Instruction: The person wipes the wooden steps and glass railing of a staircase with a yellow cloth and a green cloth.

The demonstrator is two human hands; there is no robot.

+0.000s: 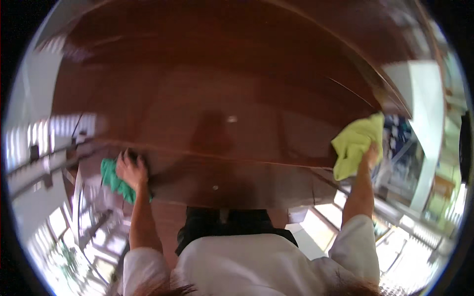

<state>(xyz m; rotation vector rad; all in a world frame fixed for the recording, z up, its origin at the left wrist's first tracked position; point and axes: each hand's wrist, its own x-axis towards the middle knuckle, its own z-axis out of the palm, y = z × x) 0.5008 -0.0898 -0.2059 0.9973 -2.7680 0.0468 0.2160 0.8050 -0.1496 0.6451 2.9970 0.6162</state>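
Note:
A glossy reddish-brown panelled surface (207, 79) fills the middle of the head view, with small pale spots, reflections and a dark shadow on it. At its lower left, my left hand (132, 170) grips a bunched green cloth (111, 177), its fingers bent over the surface near a seam. At the right, my right hand (369, 155) holds a yellow cloth (348, 143) against the surface near its right edge, with the fingers partly hidden in the folds. My forearms come in from below, on either side of my white shirt and dark lower clothing.
A pale vertical panel (424, 108) stands beyond the right edge. Dark rails (34, 165) run at the far left. Bright windows or reflections of them show at both lower sides, and a reddish-brown area lies below the surface by my legs.

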